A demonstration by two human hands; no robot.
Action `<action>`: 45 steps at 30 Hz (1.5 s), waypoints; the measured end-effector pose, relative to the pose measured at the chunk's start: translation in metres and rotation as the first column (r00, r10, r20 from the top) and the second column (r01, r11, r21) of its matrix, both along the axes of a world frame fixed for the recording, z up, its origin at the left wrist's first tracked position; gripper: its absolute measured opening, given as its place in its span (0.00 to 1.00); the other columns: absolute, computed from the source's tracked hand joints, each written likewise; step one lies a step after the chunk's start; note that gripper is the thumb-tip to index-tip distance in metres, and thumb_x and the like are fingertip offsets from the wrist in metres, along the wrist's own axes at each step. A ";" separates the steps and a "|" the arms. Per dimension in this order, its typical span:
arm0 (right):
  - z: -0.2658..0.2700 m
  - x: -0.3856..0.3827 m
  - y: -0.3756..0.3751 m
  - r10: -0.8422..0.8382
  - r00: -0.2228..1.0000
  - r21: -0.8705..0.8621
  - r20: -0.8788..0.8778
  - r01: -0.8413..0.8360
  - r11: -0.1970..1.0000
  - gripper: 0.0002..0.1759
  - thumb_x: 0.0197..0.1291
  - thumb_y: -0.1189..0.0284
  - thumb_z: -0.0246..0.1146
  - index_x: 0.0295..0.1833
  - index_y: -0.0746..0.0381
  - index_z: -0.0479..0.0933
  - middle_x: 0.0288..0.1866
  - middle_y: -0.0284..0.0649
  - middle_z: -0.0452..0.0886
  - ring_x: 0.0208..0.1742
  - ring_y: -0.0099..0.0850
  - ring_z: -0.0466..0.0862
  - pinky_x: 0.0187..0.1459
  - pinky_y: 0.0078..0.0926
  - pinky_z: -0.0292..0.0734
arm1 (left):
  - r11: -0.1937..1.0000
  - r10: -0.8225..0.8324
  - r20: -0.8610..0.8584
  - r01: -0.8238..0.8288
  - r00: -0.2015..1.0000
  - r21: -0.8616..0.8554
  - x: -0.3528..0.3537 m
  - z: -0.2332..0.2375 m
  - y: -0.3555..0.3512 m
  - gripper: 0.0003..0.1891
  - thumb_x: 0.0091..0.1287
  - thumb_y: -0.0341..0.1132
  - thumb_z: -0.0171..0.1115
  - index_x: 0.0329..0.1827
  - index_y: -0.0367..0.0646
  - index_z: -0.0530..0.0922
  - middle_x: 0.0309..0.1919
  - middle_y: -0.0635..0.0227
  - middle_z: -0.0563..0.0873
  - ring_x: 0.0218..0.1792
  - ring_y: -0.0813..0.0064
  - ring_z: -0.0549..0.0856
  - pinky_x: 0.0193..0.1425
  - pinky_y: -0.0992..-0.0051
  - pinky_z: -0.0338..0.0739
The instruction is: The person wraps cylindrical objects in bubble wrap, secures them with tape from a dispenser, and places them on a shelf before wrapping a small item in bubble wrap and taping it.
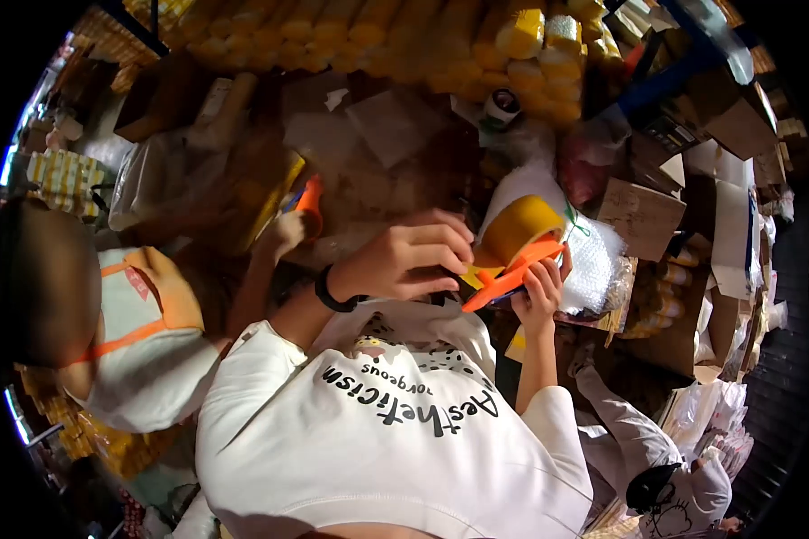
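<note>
My right hand (541, 286) is closed around an orange tape dispenser (511, 274). A wide yellow-brown roll of tape (523, 229) sits in the dispenser, tilted up. Just left of the dispenser, my left hand (413, 256) has bent fingers somewhat apart, pointing toward the roll; I see nothing in it. A black band circles that wrist. Bubble wrap (593, 265) lies right behind the roll and my right hand, with a thin green strand on it.
At the left, a co-worker in a white and orange garment (148, 332) holds another orange dispenser (309, 208). Cardboard boxes (640, 218) stand at the right, and yellow wrapped rolls (333, 27) are stacked at the back. Another person (665, 467) is at lower right.
</note>
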State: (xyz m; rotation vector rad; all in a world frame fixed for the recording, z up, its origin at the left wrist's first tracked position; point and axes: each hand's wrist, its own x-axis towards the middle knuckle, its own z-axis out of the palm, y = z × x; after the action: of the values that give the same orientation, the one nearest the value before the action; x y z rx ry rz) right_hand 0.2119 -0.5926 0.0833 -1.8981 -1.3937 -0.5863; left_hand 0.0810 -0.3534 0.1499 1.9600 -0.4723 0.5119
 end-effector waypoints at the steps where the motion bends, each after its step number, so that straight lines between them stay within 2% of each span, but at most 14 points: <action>1: 0.006 -0.002 0.001 0.020 1.000 -0.048 -0.003 -0.020 0.999 0.09 0.45 0.72 0.61 0.34 0.64 0.76 0.33 0.40 0.80 0.37 0.39 0.80 0.58 0.52 0.66 | 0.997 -0.048 -0.077 0.042 0.996 -0.070 0.001 -0.007 0.004 0.08 0.52 0.29 0.71 0.34 0.41 0.81 0.40 0.68 0.83 0.49 0.64 0.79 0.54 0.67 0.74; 3: 0.007 -0.007 -0.001 0.050 0.995 -0.122 -0.080 -0.060 0.991 0.12 0.45 0.70 0.66 0.36 0.64 0.76 0.33 0.40 0.80 0.35 0.40 0.81 0.52 0.45 0.71 | 0.974 -0.103 -0.240 0.049 0.965 -0.219 0.004 -0.019 0.009 0.07 0.52 0.25 0.71 0.30 0.39 0.81 0.32 0.68 0.83 0.43 0.69 0.80 0.49 0.71 0.75; 6: -0.005 -0.023 -0.013 0.061 0.958 -0.228 -0.279 -0.128 0.965 0.22 0.42 0.64 0.75 0.39 0.65 0.75 0.31 0.42 0.79 0.30 0.42 0.80 0.34 0.32 0.75 | 0.887 -0.228 -0.513 -0.041 0.827 -0.459 0.015 -0.051 0.013 0.04 0.62 0.29 0.64 0.35 0.40 0.78 0.35 0.70 0.82 0.41 0.79 0.79 0.48 0.77 0.74; 8: -0.015 -0.042 -0.021 0.037 0.922 -0.268 -0.386 -0.150 0.952 0.21 0.44 0.63 0.75 0.37 0.64 0.74 0.28 0.42 0.77 0.29 0.42 0.80 0.33 0.32 0.74 | 0.871 -0.183 -0.560 -0.132 0.808 -0.474 0.024 -0.069 0.007 0.03 0.64 0.29 0.61 0.35 0.39 0.77 0.33 0.72 0.81 0.39 0.82 0.79 0.45 0.78 0.74; 12: -0.033 -0.067 -0.026 -0.151 0.705 -0.218 -0.693 -0.006 0.976 0.17 0.50 0.65 0.72 0.34 0.65 0.73 0.29 0.44 0.74 0.28 0.41 0.72 0.34 0.29 0.70 | 0.724 -0.237 -0.501 -0.192 0.832 -0.662 0.047 -0.122 0.017 0.05 0.67 0.31 0.60 0.38 0.41 0.74 0.34 0.74 0.79 0.39 0.84 0.78 0.46 0.80 0.73; 14: -0.052 -0.083 -0.022 -0.131 0.480 -0.095 -0.867 0.099 0.991 0.16 0.52 0.66 0.70 0.36 0.66 0.74 0.31 0.45 0.74 0.32 0.39 0.72 0.33 0.27 0.69 | 0.858 -0.136 -0.588 -0.201 0.798 -0.472 0.062 -0.129 0.028 0.05 0.68 0.32 0.59 0.37 0.41 0.74 0.33 0.74 0.78 0.38 0.83 0.77 0.44 0.79 0.72; 16: -0.048 -0.086 -0.011 -0.152 0.541 -0.134 -0.827 0.073 0.988 0.14 0.54 0.68 0.67 0.38 0.67 0.74 0.33 0.44 0.75 0.33 0.35 0.72 0.32 0.25 0.67 | 0.944 -0.054 -0.630 -0.167 0.775 -0.286 0.077 -0.138 0.037 0.06 0.68 0.34 0.59 0.36 0.42 0.73 0.32 0.74 0.77 0.37 0.83 0.76 0.42 0.79 0.72; 18: -0.067 -0.090 -0.003 -0.205 0.322 -0.157 -0.924 0.170 0.973 0.12 0.58 0.69 0.65 0.37 0.67 0.74 0.30 0.42 0.75 0.31 0.28 0.70 0.33 0.23 0.66 | 0.987 0.002 -0.635 -0.103 0.773 -0.123 0.095 -0.158 0.041 0.07 0.68 0.36 0.59 0.36 0.44 0.73 0.31 0.74 0.77 0.35 0.82 0.76 0.40 0.79 0.71; 25: -0.079 -0.066 0.045 -0.094 0.052 -0.075 -0.994 0.291 0.954 0.16 0.62 0.63 0.65 0.39 0.67 0.75 0.30 0.29 0.76 0.32 0.17 0.68 0.35 0.15 0.66 | 0.991 -0.069 -0.782 -0.051 0.620 -0.128 0.155 -0.250 0.071 0.13 0.64 0.42 0.64 0.34 0.41 0.76 0.26 0.70 0.80 0.28 0.78 0.76 0.33 0.75 0.71; 28: -0.081 -0.072 0.048 -0.135 0.029 -0.121 -0.990 0.291 0.949 0.16 0.62 0.64 0.65 0.43 0.67 0.76 0.31 0.29 0.77 0.33 0.17 0.68 0.36 0.16 0.66 | 0.998 0.020 -0.842 0.043 0.539 0.052 0.146 -0.251 0.068 0.13 0.64 0.44 0.63 0.34 0.42 0.76 0.27 0.69 0.81 0.29 0.77 0.77 0.34 0.74 0.71; 34: -0.107 -0.101 0.024 -0.142 -0.203 -0.191 -0.969 0.250 0.949 0.18 0.64 0.64 0.63 0.50 0.68 0.74 0.39 0.33 0.78 0.40 0.18 0.71 0.43 0.16 0.67 | 0.999 0.040 -0.883 -0.008 0.467 0.041 0.106 -0.263 0.045 0.16 0.64 0.47 0.63 0.33 0.42 0.75 0.32 0.68 0.79 0.34 0.74 0.77 0.38 0.71 0.72; 38: -0.156 -0.123 0.003 -0.084 -0.243 -0.151 -0.966 0.273 0.950 0.21 0.63 0.66 0.63 0.55 0.69 0.73 0.44 0.36 0.78 0.43 0.21 0.73 0.47 0.18 0.68 | 0.998 -0.043 -0.913 -0.019 0.406 -0.055 0.090 -0.266 0.044 0.16 0.65 0.48 0.62 0.35 0.44 0.75 0.33 0.70 0.79 0.35 0.76 0.77 0.37 0.71 0.72; 42: -0.137 -0.125 0.013 -0.175 -0.312 -0.226 -0.934 0.137 0.965 0.19 0.57 0.70 0.68 0.52 0.66 0.75 0.43 0.37 0.80 0.43 0.24 0.77 0.46 0.21 0.71 | 0.990 -0.076 -0.875 -0.070 0.478 -0.124 0.080 -0.262 0.043 0.14 0.65 0.46 0.62 0.36 0.43 0.75 0.26 0.70 0.78 0.30 0.78 0.76 0.34 0.72 0.71; 45: -0.132 -0.121 0.016 -0.059 -0.581 -0.180 -0.811 0.152 0.972 0.20 0.52 0.73 0.70 0.50 0.66 0.74 0.38 0.32 0.77 0.37 0.23 0.76 0.42 0.20 0.71 | 0.983 -0.063 -0.852 -0.116 0.519 -0.144 0.075 -0.254 0.038 0.14 0.65 0.45 0.62 0.36 0.43 0.75 0.27 0.70 0.79 0.31 0.78 0.77 0.35 0.72 0.71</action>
State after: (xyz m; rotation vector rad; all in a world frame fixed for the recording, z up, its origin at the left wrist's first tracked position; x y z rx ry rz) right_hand 0.0913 -0.5767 -0.0492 -1.3463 0.3521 1.1186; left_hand 0.1561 -0.3150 -0.1037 1.7688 0.2549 -0.4362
